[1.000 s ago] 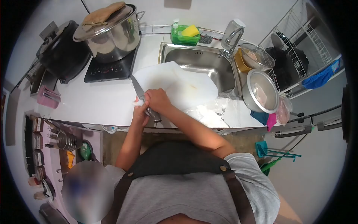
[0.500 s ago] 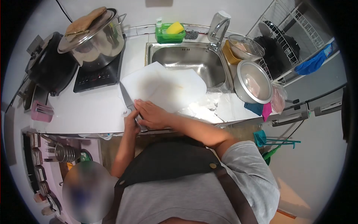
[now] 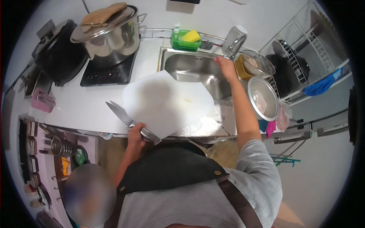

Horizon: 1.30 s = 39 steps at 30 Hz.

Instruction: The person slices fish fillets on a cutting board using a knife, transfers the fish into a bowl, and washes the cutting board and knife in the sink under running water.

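Note:
My left hand (image 3: pixel 136 133) is closed round the handle of a kitchen knife (image 3: pixel 119 113) at the counter's front edge. The bare blade points away to the far left, beside a white cutting board (image 3: pixel 197 93). That board overlaps the near left part of the steel sink (image 3: pixel 182 68). My right hand (image 3: pixel 226 67) is stretched out over the sink's far right corner, at the faucet (image 3: pixel 230 57). Its fingers are small and blurred, so whether they grip the faucet is unclear. An upturned clear jar (image 3: pixel 234 40) stands just behind.
A lidded steel pot (image 3: pixel 112 43) stands on an induction cooker (image 3: pixel 106 72), near a black pot (image 3: pixel 59 57). Behind the sink sits a green caddy (image 3: pixel 183 44) with a yellow sponge (image 3: pixel 191 36). A metal bowl (image 3: pixel 262 85) holds pale pieces at right, below a dish rack (image 3: pixel 300 49).
My right hand has left the knife and moved far right to the faucet. The knife has tilted further left in my left hand. The whole view has shifted slightly.

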Tool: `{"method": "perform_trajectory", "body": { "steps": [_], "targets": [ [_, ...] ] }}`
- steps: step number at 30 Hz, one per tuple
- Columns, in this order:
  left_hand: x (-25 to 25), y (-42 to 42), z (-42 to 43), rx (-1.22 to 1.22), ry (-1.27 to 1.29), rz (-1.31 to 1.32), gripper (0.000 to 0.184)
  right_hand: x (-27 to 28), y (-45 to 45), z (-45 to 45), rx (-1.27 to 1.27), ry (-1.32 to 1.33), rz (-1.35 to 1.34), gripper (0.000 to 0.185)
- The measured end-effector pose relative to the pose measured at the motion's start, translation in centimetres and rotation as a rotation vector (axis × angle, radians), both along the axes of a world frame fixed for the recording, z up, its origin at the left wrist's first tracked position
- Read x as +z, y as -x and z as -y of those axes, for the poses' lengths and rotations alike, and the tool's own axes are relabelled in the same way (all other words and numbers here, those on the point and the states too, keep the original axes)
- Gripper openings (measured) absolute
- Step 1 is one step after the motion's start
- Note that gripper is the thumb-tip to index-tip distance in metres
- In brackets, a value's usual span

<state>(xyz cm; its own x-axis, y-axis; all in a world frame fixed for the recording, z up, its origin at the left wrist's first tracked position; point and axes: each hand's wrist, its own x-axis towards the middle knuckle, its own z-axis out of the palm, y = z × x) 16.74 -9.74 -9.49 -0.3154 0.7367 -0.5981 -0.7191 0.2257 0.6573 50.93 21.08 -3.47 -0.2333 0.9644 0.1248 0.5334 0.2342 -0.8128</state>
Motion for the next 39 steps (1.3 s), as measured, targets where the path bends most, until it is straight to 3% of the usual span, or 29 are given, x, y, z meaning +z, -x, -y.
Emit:
{"method": "perform_trajectory", "body": {
  "steps": [1,2,4,5,7,8,9,10,11,12,13,14,17,18,20,21,22,24,25,27,29,30,33,35,37,39],
  "targets": [
    [1.5,-0.3,0.1,0.018,-0.002,0.003,0.009,2.2,1.1,-0.3,0.084,0.204,-0.617,0.039],
    [2.9,-0.6,0.3,0.035,-0.006,-0.022,0.009,1.5,1.2,-1.6,0.096,0.210,-0.619,0.039],
    [3.2,0.0,0.7,0.051,0.007,-0.059,0.009,0.0,1.6,-2.3,0.141,0.736,-0.639,0.036],
    [2.7,0.7,0.7,-0.014,0.031,-0.061,0.011,-0.8,2.3,-1.8,0.145,0.743,-0.647,0.036],
    [2.8,1.3,0.1,-0.081,0.042,-0.072,0.013,-2.4,6.1,0.0,0.233,-0.423,0.915,0.024],
    [3.0,0.7,-0.7,-0.041,0.016,-0.057,0.012,-1.6,10.2,3.6,0.178,-0.431,0.309,0.022],
    [3.0,0.3,-0.7,-0.004,0.007,-0.044,0.012,-1.8,13.0,6.1,0.481,-0.693,0.041,0.029],
    [2.9,0.2,-0.6,-0.003,0.016,-0.048,0.012,2.4,16.5,11.2,0.615,-0.055,0.458,0.042],
    [2.6,0.3,-0.9,0.005,0.014,-0.064,0.013,-1.9,17.9,13.1,0.992,-0.109,0.115,0.049],
    [2.4,0.4,-1.3,0.008,0.009,-0.082,0.014,0.1,20.6,16.7,1.017,0.148,0.382,0.050],
    [2.0,0.9,-1.3,-0.003,0.009,-0.091,0.014,-0.9,20.7,18.3,1.241,-0.213,0.390,0.051],
    [1.4,1.4,-1.2,-0.015,0.006,-0.057,0.017,-2.0,21.8,18.7,1.186,-0.437,0.329,0.057],
    [2.6,0.9,-0.8,0.016,0.008,0.007,0.022,-1.4,23.1,16.5,1.186,-0.546,0.363,0.063],
    [1.5,1.6,-0.5,0.060,-0.032,-0.071,0.023,-0.5,22.6,15.7,1.080,-0.569,0.471,0.067],
    [2.8,1.7,-0.1,0.153,-0.102,-0.179,0.030,-5.0,19.9,10.1,0.757,-0.578,0.371,0.066],
    [3.5,2.4,0.3,0.158,-0.099,-0.179,0.030,-6.8,17.1,5.7,0.604,-0.422,0.328,0.064],
    [3.8,3.3,0.9,0.162,-0.100,-0.184,0.033,-7.5,12.4,1.7,0.480,0.159,0.785,0.050],
    [4.2,4.7,2.2,0.192,-0.129,-0.202,0.040,-6.8,3.0,1.2,-0.069,0.051,1.160,0.036],
    [4.7,5.5,2.1,0.209,-0.138,-0.203,0.040,-7.6,0.3,-0.2,-0.128,-0.125,1.097,0.034],
    [5.3,6.0,3.3,0.193,-0.116,-0.298,0.041,-4.0,-0.3,-0.4,-0.098,-0.201,0.710,0.032],
    [7.6,5.1,2.5,0.201,-0.128,-0.315,0.043,-1.7,0.6,0.8,0.187,0.304,-0.566,0.033],
    [8.6,4.3,2.2,0.178,-0.117,-0.394,0.043,-2.9,0.8,1.5,0.205,0.326,-0.566,0.033],
    [10.3,2.2,1.9,0.170,-0.188,-0.493,0.042,-5.2,2.8,1.7,0.076,-0.099,0.156,0.052],
    [10.4,1.9,2.1,0.198,-0.248,-0.489,0.040,-1.2,6.4,6.6,0.065,0.644,-0.502,0.057],
    [9.7,2.4,2.6,0.110,-0.076,-0.223,0.037,-5.3,6.0,7.5,0.035,0.240,-0.134,0.053],
    [6.7,3.7,4.3,0.079,-0.018,-0.158,0.037,-6.1,5.5,10.7,0.009,0.313,-0.091,0.044]
  ]
}}
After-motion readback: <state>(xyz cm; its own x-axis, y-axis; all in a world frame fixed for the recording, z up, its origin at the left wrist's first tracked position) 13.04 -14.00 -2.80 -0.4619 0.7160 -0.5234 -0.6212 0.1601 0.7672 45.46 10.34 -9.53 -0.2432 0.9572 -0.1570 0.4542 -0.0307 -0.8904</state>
